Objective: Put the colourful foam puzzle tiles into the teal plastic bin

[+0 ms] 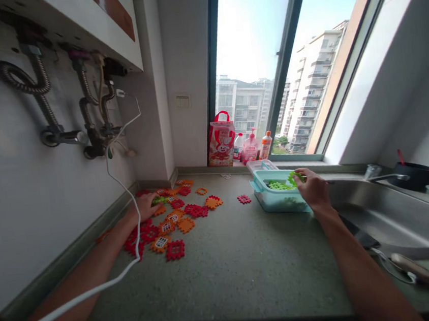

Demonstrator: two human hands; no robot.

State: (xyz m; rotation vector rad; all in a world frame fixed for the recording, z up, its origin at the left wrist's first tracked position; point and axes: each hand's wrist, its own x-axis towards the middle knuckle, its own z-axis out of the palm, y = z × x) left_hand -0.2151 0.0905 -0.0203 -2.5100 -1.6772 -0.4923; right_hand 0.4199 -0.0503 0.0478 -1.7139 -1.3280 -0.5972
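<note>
At the right, my right hand pinches a green notched plastic building piece above the near right side of a light-blue plastic box. More green pieces lie inside the box. My left hand reaches into a loose spread of red and orange pieces by the left wall, its fingertips closed on a yellow-green piece. Around it are an orange piece and a red piece, among several others, some with white window patterns. A single red piece lies apart, left of the box.
A white cable hangs across the view in front of my left forearm. Right of the box is a steel sink with a tap. A pink bag and bottles stand on the window sill. Pipes run along the left wall.
</note>
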